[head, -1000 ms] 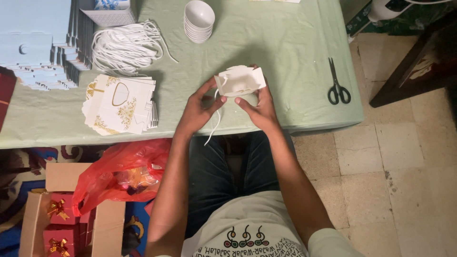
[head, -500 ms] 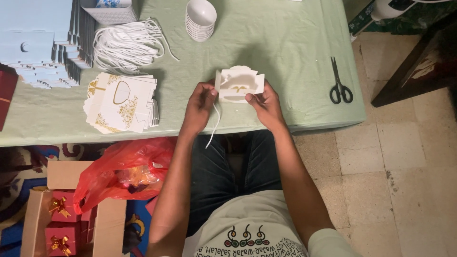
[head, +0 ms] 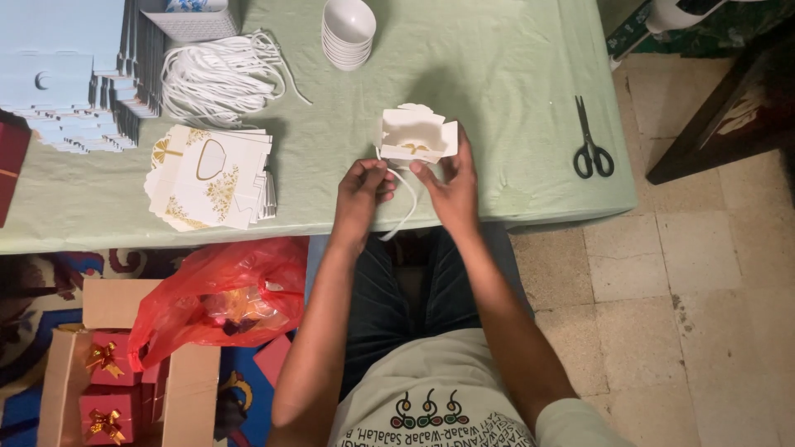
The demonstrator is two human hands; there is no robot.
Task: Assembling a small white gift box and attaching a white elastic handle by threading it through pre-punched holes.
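Between my left hand (head: 362, 192) and right hand (head: 450, 189) I see a small white matt card box with gold print (head: 416, 136) and a soft white cord (head: 404, 203). Under them lies a matt pale green cloth table cover (head: 497, 74). Left of my hands sits a glossy, crinkled red plastic bag (head: 219, 294); right of them, black-handled metal scissors (head: 591, 142).

So on the surface (head: 497, 50) the little box (head: 416, 136) sits near the front edge, pretty much centre, with both hands right at it: left hand (head: 363, 192) just below-left of it, right hand (head: 451, 186) below-right and touching it, and a cord (head: 404, 207) hanging down between them over the edge. Off to the right lie the scissors (head: 591, 142), well apart, while behind the box there's a stack of bowls (head: 348, 31), with a bundle of cords (head: 217, 76) left of the bowls and a pile of flat cards (head: 209, 176) in front of that bundle. Far left is a stack of sheets (head: 70, 70), and on the floor (head: 662, 273) under the front-left edge there's a plastic bag (head: 219, 294) resting on a carton (head: 108, 364) with gift boxes (head: 103, 389) in it.
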